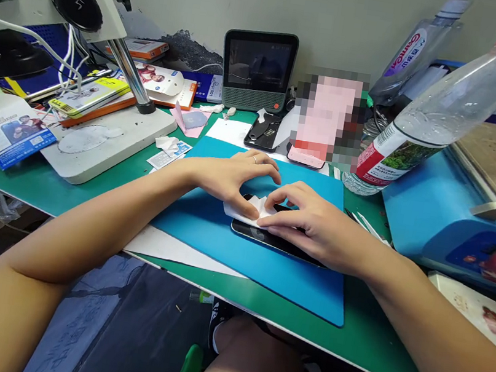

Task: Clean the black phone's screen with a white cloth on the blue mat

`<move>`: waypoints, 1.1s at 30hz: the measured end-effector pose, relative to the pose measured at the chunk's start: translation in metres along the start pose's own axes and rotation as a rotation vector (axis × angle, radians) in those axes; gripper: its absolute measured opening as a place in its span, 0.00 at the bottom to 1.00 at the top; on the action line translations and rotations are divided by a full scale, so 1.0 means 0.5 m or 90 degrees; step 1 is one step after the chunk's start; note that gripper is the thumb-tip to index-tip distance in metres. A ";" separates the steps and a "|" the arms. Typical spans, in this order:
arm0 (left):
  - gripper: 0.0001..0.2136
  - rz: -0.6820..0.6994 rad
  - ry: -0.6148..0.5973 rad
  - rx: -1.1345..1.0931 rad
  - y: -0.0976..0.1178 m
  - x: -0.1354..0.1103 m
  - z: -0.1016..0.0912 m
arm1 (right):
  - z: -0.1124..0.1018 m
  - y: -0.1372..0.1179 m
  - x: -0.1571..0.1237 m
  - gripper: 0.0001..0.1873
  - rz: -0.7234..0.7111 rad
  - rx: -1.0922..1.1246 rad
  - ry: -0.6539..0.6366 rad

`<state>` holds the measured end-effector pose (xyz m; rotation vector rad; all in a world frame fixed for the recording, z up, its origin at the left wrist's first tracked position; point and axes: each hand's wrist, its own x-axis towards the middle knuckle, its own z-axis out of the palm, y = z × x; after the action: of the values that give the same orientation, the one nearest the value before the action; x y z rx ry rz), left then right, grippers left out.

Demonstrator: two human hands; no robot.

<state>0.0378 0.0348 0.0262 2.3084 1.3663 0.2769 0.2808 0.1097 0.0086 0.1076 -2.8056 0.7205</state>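
A black phone (268,239) lies flat on a blue mat (263,269) near the table's front edge. A white wipe (251,209) rests on the phone's left end. My left hand (233,177) curls over that end, thumb and fingers pressing the wipe; a ring shows on one finger. My right hand (312,220) lies across the phone's middle, fingers bent, fingertips pinching the wipe against the glass. Both hands meet above the phone.
A white microscope base (106,140) with its steel post (129,72) stands at the left. A small screen device (257,69) sits at the back. Two plastic water bottles (431,114) lean at the right, above a blue machine (449,210). Boxes and packets crowd the far left.
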 end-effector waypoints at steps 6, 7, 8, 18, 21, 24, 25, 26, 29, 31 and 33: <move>0.34 0.019 -0.020 -0.020 0.014 0.000 0.012 | -0.012 -0.014 0.001 0.11 0.003 0.013 -0.047; 0.35 0.019 -0.022 -0.021 0.017 0.000 0.014 | -0.013 -0.015 0.001 0.11 0.003 0.010 -0.050; 0.36 0.018 -0.022 -0.021 0.019 0.000 0.015 | -0.013 -0.015 0.000 0.11 0.002 0.008 -0.053; 0.44 -0.035 -0.030 -0.008 -0.005 -0.010 -0.009 | 0.002 -0.007 0.007 0.13 0.009 -0.016 0.011; 0.45 -0.004 -0.047 -0.019 0.008 -0.009 0.002 | -0.006 -0.016 0.006 0.12 -0.001 0.010 -0.032; 0.46 0.009 -0.057 -0.034 0.020 -0.007 0.012 | -0.012 -0.018 0.004 0.13 -0.006 0.020 -0.049; 0.46 0.003 -0.058 -0.040 0.022 -0.006 0.013 | -0.012 -0.017 0.004 0.14 -0.006 0.022 -0.047; 0.46 -0.007 -0.057 -0.045 0.022 -0.005 0.013 | -0.011 -0.015 0.004 0.14 -0.002 0.024 -0.043; 0.47 -0.046 -0.054 -0.056 0.015 -0.004 0.007 | -0.008 -0.007 0.004 0.15 0.021 0.027 -0.030; 0.47 -0.062 -0.048 -0.060 0.011 -0.004 0.004 | -0.008 -0.006 0.004 0.16 0.031 0.027 -0.027; 0.47 -0.054 -0.038 -0.064 0.013 -0.005 0.006 | -0.011 -0.010 0.004 0.17 0.031 0.026 -0.030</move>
<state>0.0430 0.0293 0.0265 2.1542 1.3850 0.2425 0.2808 0.1080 0.0159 0.0641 -2.8480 0.7976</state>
